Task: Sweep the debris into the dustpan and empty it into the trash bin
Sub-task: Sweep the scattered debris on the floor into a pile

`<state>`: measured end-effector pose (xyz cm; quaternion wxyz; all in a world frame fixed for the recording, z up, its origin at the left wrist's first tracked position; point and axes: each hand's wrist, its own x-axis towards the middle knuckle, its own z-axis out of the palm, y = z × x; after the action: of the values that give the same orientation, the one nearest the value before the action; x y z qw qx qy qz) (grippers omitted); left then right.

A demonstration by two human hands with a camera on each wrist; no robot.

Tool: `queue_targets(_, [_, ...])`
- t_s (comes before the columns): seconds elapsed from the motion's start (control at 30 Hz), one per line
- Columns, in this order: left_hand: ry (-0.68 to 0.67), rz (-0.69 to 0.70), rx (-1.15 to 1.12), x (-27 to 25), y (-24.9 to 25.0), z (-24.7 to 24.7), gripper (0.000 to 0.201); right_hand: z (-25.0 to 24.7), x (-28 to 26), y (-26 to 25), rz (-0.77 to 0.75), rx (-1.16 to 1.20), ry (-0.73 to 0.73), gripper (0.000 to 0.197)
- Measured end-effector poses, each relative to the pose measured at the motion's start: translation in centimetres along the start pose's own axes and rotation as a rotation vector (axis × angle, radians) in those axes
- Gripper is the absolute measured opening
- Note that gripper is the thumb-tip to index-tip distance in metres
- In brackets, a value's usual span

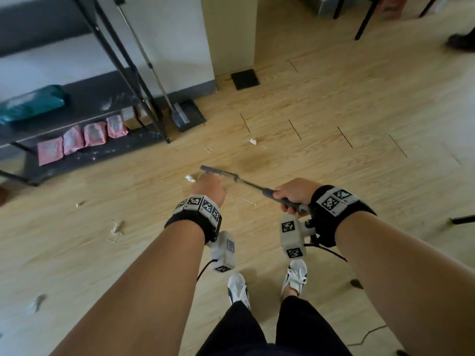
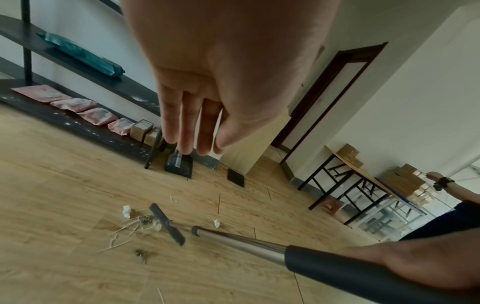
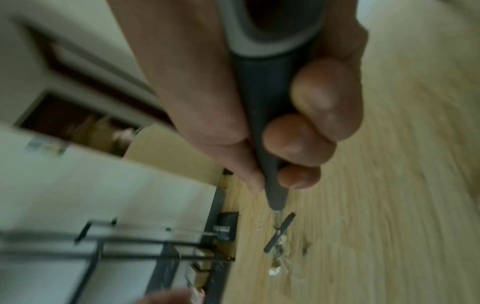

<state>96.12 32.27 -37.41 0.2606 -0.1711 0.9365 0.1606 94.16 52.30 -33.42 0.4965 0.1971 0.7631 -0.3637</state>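
Observation:
My right hand (image 1: 291,199) grips the dark grey grip of a broom handle (image 3: 267,131), fingers curled round it. The metal shaft (image 2: 241,240) slants down to the narrow dark broom head (image 1: 213,170) on the wood floor. Beside the head lies a small pile of debris (image 2: 140,222): white paper scraps, thin sticks, dark bits. More scraps (image 1: 253,142) are scattered around. My left hand (image 2: 192,144) hangs just above the broom head with straight fingers, holding nothing. The dark dustpan (image 1: 186,115) leans against the wall on its long handle, farther ahead.
A black shelf rack (image 1: 84,114) with pink packets (image 1: 72,140) and a teal bag stands at the left. A pillar (image 1: 231,34) and a black floor plate (image 1: 244,79) are ahead. Folding tables (image 2: 358,181) and another person's arm (image 2: 446,183) are at the right.

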Motion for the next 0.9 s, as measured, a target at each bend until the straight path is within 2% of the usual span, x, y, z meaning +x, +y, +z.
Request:
queue_targets(0.07, [0.025, 0.005, -0.013, -0.2, -1.2, -0.5, 0.029, 1.4, -0.2, -0.6, -0.058, -0.060, 0.045, 0.046])
queue_targets(0.1, [0.035, 0.005, -0.021, -0.4, -1.6, -0.8, 0.030, 2.0, -0.2, -0.8, -0.069, -0.060, 0.067, 0.047])
queue_targets(0.37, [0.072, -0.003, -0.107, -0.6, -3.0, -2.7, 0.025, 2.3, 1.2, -1.8, -0.072, 0.080, 0.216, 0.038])
queue_targets(0.67, [0.080, -0.034, -0.134, 3.8, 0.3, -3.7, 0.027, -2.8, 7.5, -3.7, -0.070, 0.123, 0.284, 0.031])
queue_targets(0.77, [0.058, -0.068, -0.137, 5.8, 1.6, -2.9, 0.030, -5.6, 10.0, -4.9, -0.035, 0.121, 0.268, 0.031])
queue_targets(0.9, [0.041, -0.131, -0.181, 8.5, 3.4, -1.4, 0.027, -8.9, 13.0, -6.7, 0.024, 0.126, 0.255, 0.021])
